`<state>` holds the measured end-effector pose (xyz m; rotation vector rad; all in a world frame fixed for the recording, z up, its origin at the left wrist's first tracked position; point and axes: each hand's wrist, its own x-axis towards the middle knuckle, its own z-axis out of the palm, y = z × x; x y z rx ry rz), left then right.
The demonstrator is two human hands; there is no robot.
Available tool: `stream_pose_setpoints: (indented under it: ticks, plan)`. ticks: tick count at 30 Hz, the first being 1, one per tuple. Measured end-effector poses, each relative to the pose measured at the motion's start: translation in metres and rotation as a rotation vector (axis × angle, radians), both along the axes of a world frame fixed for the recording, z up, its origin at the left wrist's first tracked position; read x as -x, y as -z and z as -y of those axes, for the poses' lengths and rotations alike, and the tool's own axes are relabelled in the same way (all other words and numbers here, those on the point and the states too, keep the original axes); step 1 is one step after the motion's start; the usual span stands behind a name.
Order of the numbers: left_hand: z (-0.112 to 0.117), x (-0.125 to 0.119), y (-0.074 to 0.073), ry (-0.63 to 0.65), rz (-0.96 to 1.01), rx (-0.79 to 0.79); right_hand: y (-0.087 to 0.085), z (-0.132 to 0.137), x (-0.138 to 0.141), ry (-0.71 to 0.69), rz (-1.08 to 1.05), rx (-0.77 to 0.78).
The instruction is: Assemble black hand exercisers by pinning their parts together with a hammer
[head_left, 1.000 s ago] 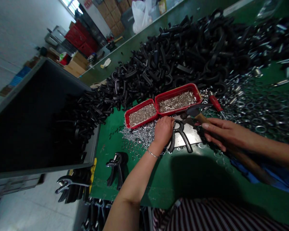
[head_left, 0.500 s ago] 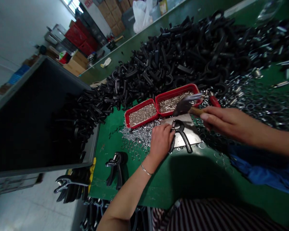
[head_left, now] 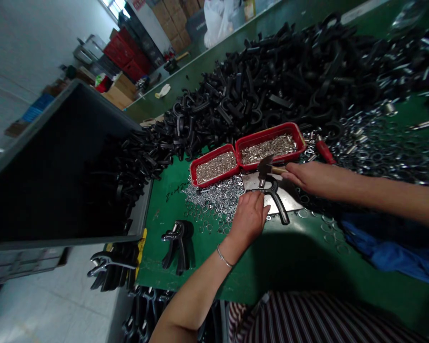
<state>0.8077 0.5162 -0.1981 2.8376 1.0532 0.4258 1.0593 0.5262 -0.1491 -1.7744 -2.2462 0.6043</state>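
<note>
My right hand grips the wooden handle of a hammer. The hammer's dark head is low, right by the spring end of a black spring clamp. That clamp lies on a flat metal plate, and my left hand is closed on its left side, covering one handle. Whether the hammer touches the clamp I cannot tell. A second black spring clamp rests on the green table to the left of my left hand.
Two red trays of small metal pins and rivets stand behind the plate. Loose rings are scattered around it. A long heap of black clamp parts runs along the back. A large grey bin sits left; a red-handled tool lies right.
The hammer, raised and blurred before, has come down to the clamp's spring end with my right hand. My left hand keeps hold of the clamp. The whole view has shifted slightly.
</note>
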Motion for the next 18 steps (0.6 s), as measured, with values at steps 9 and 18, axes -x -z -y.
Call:
stream_pose_setpoints:
  ticks: [9, 18]
  plan:
    - [0.020, -0.001, -0.002, -0.192, 0.141, 0.020, 0.000, 0.008, -0.008, -0.040, -0.021, 0.061]
    - [0.027, -0.009, -0.002, -0.369, -0.071, -0.004, 0.002, 0.039, -0.004, -0.089, -0.248, 0.338]
